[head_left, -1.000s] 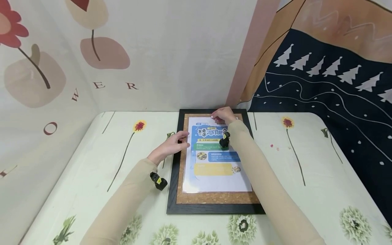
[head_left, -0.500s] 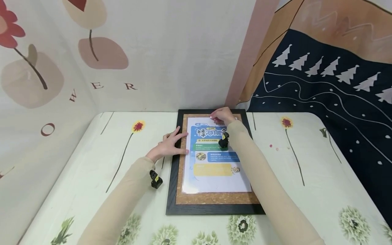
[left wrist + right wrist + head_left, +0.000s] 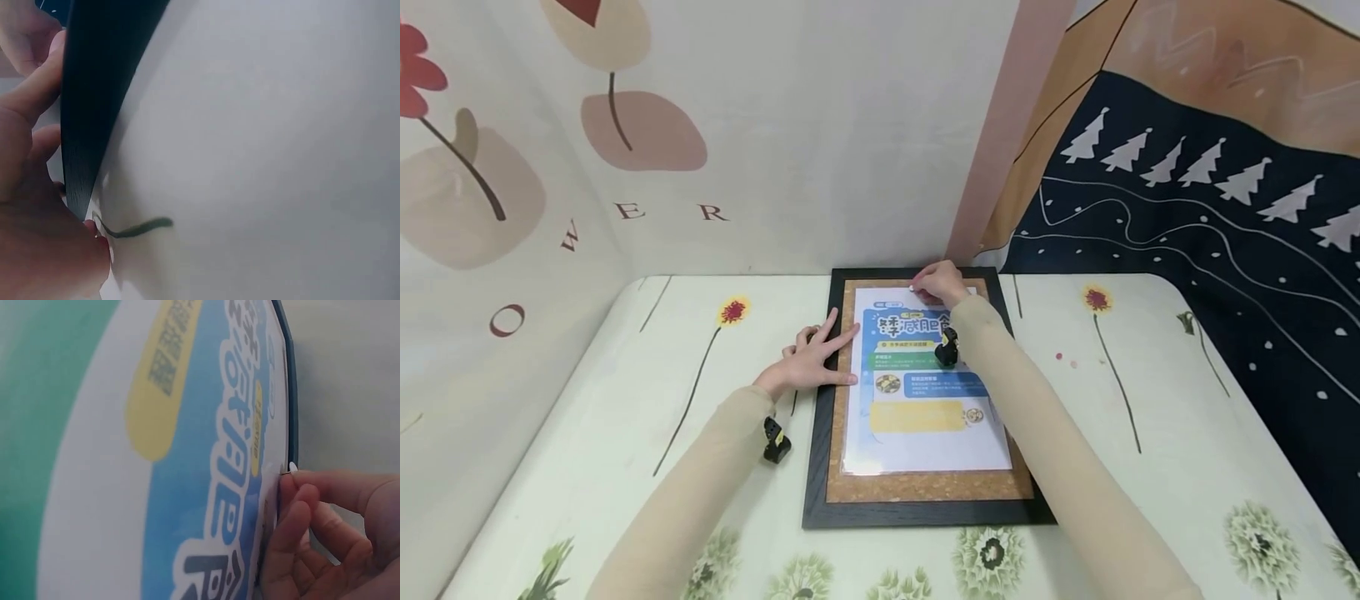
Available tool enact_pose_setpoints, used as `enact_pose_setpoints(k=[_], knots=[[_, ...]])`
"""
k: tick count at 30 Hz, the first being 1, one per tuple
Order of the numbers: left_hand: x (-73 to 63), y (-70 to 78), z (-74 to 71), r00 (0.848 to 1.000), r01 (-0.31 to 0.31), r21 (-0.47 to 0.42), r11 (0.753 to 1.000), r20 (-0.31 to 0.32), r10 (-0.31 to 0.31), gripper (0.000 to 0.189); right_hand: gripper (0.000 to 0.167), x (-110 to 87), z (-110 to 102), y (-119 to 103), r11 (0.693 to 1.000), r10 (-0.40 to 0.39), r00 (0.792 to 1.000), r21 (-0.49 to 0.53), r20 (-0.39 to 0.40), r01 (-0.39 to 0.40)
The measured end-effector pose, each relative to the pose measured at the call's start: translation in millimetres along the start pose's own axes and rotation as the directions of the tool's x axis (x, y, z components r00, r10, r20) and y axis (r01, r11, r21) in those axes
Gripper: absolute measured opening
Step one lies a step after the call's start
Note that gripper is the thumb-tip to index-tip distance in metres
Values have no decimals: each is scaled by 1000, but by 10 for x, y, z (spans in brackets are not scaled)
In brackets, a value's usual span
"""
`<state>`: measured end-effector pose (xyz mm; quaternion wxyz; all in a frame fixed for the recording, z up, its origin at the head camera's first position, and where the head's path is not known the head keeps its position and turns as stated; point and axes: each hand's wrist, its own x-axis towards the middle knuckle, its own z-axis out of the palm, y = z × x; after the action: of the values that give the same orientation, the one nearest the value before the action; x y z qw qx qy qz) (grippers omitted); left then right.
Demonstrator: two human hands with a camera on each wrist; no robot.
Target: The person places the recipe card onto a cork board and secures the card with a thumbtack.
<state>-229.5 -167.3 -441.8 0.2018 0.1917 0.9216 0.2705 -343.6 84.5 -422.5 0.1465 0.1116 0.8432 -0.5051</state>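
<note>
A printed poster (image 3: 925, 450) in blue, white, green and yellow lies on a cork board (image 3: 880, 487) with a black frame (image 3: 925, 512). At the poster's top edge my right hand (image 3: 942, 283) pinches a white-headed thumbtack (image 3: 293, 467) between thumb and finger. Its thin pin points at the poster; whether it has entered the cork I cannot tell. My left hand (image 3: 808, 362) lies across the frame's left side, fingers spread and fairly straight, with the thumb and a fingertip at the poster's left edge. In the left wrist view that hand (image 3: 37, 206) is partly behind the frame's side.
The board lies on a table (image 3: 715, 492) under a flower-print cloth, its far edge close to a pale hanging curtain (image 3: 820, 167). A dark fabric (image 3: 1210, 233) with white trees hangs at the back right. Each wrist carries a small black camera.
My left hand's fingers have spread wider along the poster's left edge, and the thumb has moved nearer to me. My right hand stays at the top edge with the thumbtack. The view shifts slightly.
</note>
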Motion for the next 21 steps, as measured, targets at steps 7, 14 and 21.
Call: enact_pose_setpoints(k=[7, 14, 21], knots=[[47, -19, -40, 999, -12, 2, 1000, 39, 12, 89, 11, 18, 30, 0, 999, -28, 998, -33, -49, 26], [46, -20, -51, 999, -20, -1, 1000, 25, 20, 88, 14, 15, 22, 12, 998, -39, 998, -41, -53, 37], [23, -12, -32, 1000, -10, -3, 1000, 4, 10, 87, 16, -28, -6, 85, 998, -66, 997, -23, -51, 65]])
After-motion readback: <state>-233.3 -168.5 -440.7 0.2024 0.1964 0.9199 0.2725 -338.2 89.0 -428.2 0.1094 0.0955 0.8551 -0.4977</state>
